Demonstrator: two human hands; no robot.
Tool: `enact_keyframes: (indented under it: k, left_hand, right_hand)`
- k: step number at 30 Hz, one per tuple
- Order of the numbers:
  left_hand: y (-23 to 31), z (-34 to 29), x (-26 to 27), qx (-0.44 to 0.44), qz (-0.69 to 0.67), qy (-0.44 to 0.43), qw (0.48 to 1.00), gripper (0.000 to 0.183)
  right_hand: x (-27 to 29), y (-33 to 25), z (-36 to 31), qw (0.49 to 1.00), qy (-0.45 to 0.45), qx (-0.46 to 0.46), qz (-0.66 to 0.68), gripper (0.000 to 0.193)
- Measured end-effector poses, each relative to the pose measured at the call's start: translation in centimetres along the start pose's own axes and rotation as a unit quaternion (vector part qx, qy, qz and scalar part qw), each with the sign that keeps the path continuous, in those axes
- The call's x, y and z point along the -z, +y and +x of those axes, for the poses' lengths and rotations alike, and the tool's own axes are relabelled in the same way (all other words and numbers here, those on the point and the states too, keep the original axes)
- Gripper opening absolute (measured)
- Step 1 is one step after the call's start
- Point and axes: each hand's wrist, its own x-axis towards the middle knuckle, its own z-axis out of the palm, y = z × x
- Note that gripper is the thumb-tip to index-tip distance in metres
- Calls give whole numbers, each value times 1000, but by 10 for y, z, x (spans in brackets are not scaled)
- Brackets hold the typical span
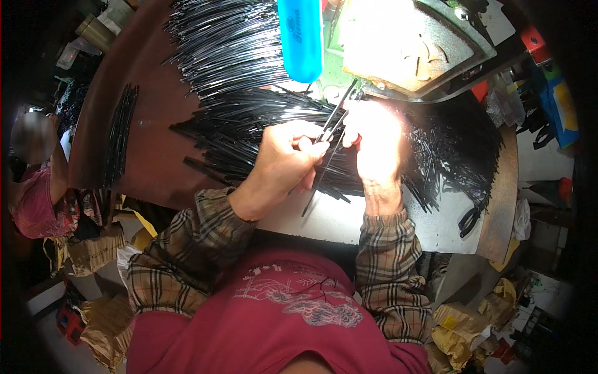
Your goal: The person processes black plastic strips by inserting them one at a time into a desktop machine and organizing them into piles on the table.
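Observation:
My left hand (281, 157) is closed, thumb against fingers, on thin black strips (334, 111) that slant up toward the machine. A thinner dark strip hangs down below its fingertips. Close by on the right, my right hand (377, 138) has its fingers bent together beneath the machine's front edge. Glare washes out much of that hand, and what its fingers hold cannot be made out. Under and behind my hands lies a loose heap of black strips (240, 128). The green metal machine (430, 59) stands just beyond my right hand, brightly lit.
A large bundle of black strips (230, 43) lies at the back left, and a smaller bundle (122, 131) farther left. A blue panel (301, 40) stands before the machine. More dark pieces (458, 156) and black-handled pliers (469, 222) lie right. Another person (40, 199) is at far left.

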Motion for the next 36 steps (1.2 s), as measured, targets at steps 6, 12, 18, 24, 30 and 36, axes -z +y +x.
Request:
enact_keyframes:
  k: [6, 12, 18, 24, 30, 36]
  left_hand:
    - [-5, 7, -5, 3, -20, 19, 1000, 19]
    - [-8, 8, -5, -3, -47, -7, 999, 18]
    - [-1, 3, -7, 60, -157, -45, 985, 21]
    - [0, 1, -8, 50, -159, -47, 985, 20]
    - [3, 1, -10, 54, -157, -54, 985, 20]
    - [6, 2, -12, 52, -179, -75, 980, 21]
  right_hand:
    - [2, 2, 9, 998, 9, 12, -55, 10]
    - [2, 1, 7, 999, 16, 14, -37, 12]
    - [6, -1, 7, 1000, -22, -11, 8, 14]
    - [3, -4, 7, 999, -24, 3, -41, 14]
    - [4, 0, 7, 1000, -19, -13, 8, 15]
    - [5, -1, 7, 1000, -8, -2, 13, 15]
